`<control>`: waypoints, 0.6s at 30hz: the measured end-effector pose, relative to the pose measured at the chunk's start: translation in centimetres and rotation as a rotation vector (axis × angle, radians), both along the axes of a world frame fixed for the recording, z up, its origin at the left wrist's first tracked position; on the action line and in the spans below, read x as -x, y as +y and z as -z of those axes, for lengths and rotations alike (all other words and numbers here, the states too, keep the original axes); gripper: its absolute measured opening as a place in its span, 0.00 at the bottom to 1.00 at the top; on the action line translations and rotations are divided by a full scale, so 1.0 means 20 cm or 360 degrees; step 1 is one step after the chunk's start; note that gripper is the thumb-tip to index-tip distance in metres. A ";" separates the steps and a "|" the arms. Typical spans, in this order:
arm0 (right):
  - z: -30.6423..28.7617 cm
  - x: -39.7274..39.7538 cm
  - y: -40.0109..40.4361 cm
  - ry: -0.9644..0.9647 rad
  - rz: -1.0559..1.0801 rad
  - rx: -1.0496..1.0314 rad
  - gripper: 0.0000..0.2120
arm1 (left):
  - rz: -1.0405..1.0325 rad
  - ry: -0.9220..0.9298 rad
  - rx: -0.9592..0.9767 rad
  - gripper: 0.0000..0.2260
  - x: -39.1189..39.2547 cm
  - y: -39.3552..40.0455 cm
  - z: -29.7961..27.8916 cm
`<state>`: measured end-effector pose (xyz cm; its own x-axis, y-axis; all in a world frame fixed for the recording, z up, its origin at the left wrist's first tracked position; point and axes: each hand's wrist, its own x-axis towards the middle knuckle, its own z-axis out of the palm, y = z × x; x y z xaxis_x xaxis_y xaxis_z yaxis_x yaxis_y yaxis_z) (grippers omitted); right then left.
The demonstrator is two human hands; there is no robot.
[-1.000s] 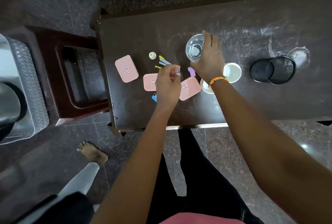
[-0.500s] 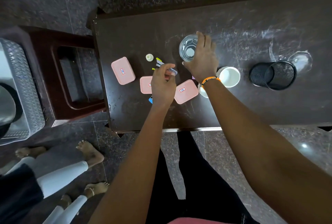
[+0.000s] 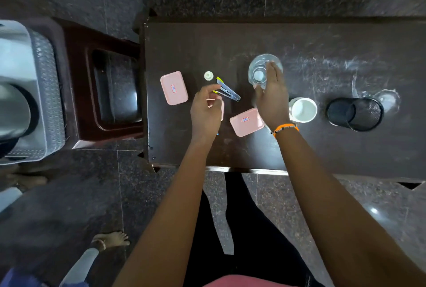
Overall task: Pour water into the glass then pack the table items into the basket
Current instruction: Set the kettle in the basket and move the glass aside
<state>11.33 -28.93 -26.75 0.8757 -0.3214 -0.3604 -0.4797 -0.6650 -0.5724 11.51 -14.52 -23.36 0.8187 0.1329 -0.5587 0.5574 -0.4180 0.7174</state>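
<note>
A clear glass (image 3: 259,72) holding some water stands on the dark table (image 3: 322,148). My right hand (image 3: 273,102) wraps its near right side, fingers along the rim. My left hand (image 3: 205,114) pinches the near end of a grey tool with yellow tips (image 3: 227,92), held just above the table. Two pink boxes lie in the open, one at the left (image 3: 174,88) and one between my hands (image 3: 246,122). A third pink box (image 3: 222,108) is mostly hidden under my left hand. The grey basket (image 3: 46,93) sits off the table at far left.
A small white cap (image 3: 208,75) lies beside the tool. To the right of my right hand stand a white cup (image 3: 303,109) and a black mesh holder (image 3: 355,114) on its side. A brown stool (image 3: 110,93) stands between basket and table. Another person's foot (image 3: 110,240) rests on the floor.
My left hand has drawn back toward me, so more of the tool shows. My right hand stays on the glass. The view has shifted to the left.
</note>
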 end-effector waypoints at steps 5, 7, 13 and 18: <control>-0.10 -0.02 0.27 -0.0165 -0.0180 -0.0186 0.19 | -0.0343 -0.0018 0.0141 0.14 0.01 0.22 -0.09; -0.13 -0.04 0.43 -0.0193 -0.0233 -0.0303 0.18 | -0.0506 -0.0029 0.0185 0.13 0.01 0.35 -0.13; -0.24 -0.16 1.00 -0.0254 -0.0392 -0.0617 0.14 | -0.0909 -0.0059 0.0215 0.11 0.02 0.84 -0.22; -0.36 -0.30 1.55 -0.0337 -0.0572 -0.0803 0.12 | -0.1179 -0.0213 0.0221 0.10 -0.04 1.32 -0.29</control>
<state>17.31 2.09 -19.53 0.9657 0.1678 -0.1981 -0.1200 -0.3881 -0.9138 12.28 11.89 -17.49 0.6049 0.6095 -0.5125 0.5615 0.1299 0.8172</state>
